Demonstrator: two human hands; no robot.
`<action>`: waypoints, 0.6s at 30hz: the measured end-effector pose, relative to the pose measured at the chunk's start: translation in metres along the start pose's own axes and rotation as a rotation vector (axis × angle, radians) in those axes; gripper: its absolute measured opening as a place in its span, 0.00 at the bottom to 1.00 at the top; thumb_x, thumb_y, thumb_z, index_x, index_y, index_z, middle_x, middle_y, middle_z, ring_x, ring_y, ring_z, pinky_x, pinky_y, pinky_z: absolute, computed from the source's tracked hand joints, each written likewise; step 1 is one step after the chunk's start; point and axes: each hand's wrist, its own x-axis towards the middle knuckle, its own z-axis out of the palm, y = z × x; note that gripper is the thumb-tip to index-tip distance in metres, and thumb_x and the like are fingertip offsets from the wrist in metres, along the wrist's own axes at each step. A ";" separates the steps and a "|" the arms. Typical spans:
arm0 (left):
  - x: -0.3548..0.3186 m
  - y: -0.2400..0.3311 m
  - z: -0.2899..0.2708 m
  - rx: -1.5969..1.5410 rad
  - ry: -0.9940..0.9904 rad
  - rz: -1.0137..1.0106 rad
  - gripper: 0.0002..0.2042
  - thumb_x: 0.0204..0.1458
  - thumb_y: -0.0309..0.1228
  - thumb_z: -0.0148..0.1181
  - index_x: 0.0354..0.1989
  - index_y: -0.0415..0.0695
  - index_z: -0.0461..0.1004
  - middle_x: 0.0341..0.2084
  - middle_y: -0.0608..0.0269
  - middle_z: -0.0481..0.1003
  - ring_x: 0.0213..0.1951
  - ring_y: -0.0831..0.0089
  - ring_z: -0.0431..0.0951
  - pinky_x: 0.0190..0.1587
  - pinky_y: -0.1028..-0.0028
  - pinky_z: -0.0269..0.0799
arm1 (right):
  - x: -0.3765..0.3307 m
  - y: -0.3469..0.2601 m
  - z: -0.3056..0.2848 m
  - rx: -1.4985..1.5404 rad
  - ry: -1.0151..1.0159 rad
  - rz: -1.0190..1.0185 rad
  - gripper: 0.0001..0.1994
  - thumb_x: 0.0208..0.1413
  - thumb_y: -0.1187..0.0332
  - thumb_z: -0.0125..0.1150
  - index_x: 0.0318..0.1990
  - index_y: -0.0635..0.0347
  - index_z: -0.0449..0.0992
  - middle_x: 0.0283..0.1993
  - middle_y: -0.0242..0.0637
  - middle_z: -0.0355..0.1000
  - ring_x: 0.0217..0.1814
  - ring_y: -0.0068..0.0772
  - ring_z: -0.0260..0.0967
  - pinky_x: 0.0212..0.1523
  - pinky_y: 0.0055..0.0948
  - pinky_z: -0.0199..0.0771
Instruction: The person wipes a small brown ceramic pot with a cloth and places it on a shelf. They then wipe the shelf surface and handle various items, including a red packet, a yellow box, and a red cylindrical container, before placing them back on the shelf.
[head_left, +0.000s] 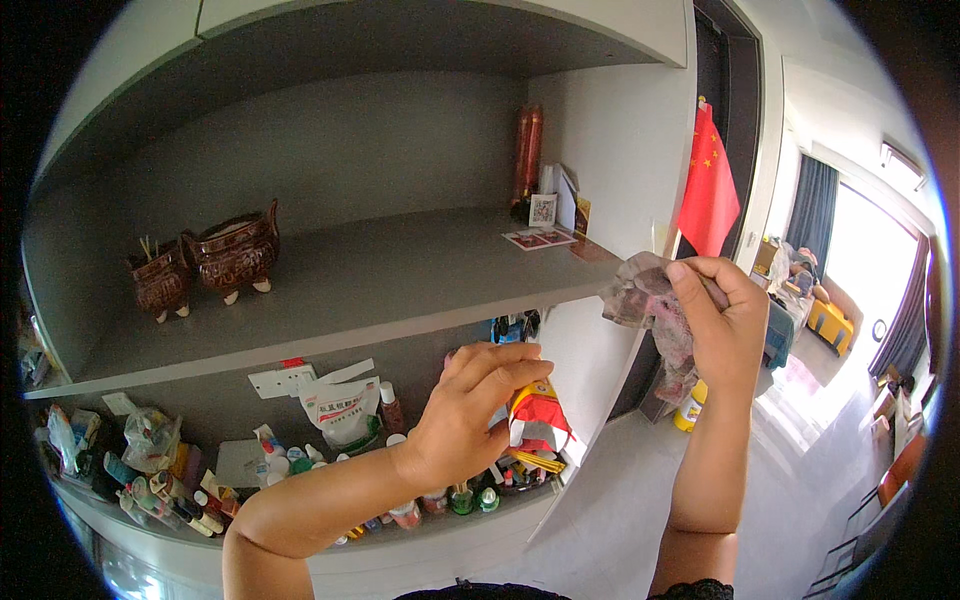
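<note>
While gripping a red and yellow packet (pixel 542 422) in the left hand (pixel 455 415), curled tight round it near the gray shelf (pixel 385 270), also pinching a thin crumpled sheet (pixel 655 310) in the right hand (pixel 727 315), by the shelf's end. Below, bottles (pixel 461 499) and a white bag (pixel 340 412). On the shelf, two brown pots (pixel 235 258). Past it, a red flag (pixel 708 185); far back, a yellow case (pixel 830 325).

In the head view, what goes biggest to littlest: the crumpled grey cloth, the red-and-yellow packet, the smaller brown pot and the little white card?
1. Crumpled grey cloth
2. Red-and-yellow packet and smaller brown pot: too close to rank, since the left hand partly covers the nearer packet
3. Little white card
</note>
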 end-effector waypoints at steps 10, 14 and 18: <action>0.058 0.001 -0.049 -0.357 0.070 -0.369 0.26 0.42 0.35 0.73 0.49 0.39 0.72 0.36 0.57 0.79 0.37 0.72 0.78 0.43 0.70 0.74 | 0.044 -0.021 0.006 -0.248 0.024 -0.128 0.12 0.52 0.66 0.66 0.35 0.69 0.79 0.27 0.38 0.77 0.28 0.22 0.73 0.31 0.23 0.71; 0.089 -0.016 -0.069 -0.227 0.250 -0.321 0.24 0.42 0.36 0.73 0.43 0.36 0.73 0.34 0.57 0.79 0.36 0.73 0.79 0.42 0.72 0.74 | 0.080 -0.036 0.044 -0.760 -0.010 -0.229 0.13 0.50 0.62 0.61 0.34 0.64 0.79 0.34 0.47 0.78 0.34 0.48 0.77 0.37 0.40 0.76; 0.084 -0.036 -0.064 -0.179 0.227 -0.423 0.23 0.41 0.35 0.73 0.44 0.36 0.73 0.33 0.57 0.79 0.36 0.72 0.80 0.41 0.72 0.74 | 0.103 -0.038 0.087 -1.191 -0.098 -0.164 0.09 0.48 0.66 0.59 0.33 0.61 0.81 0.34 0.47 0.78 0.38 0.49 0.78 0.39 0.43 0.78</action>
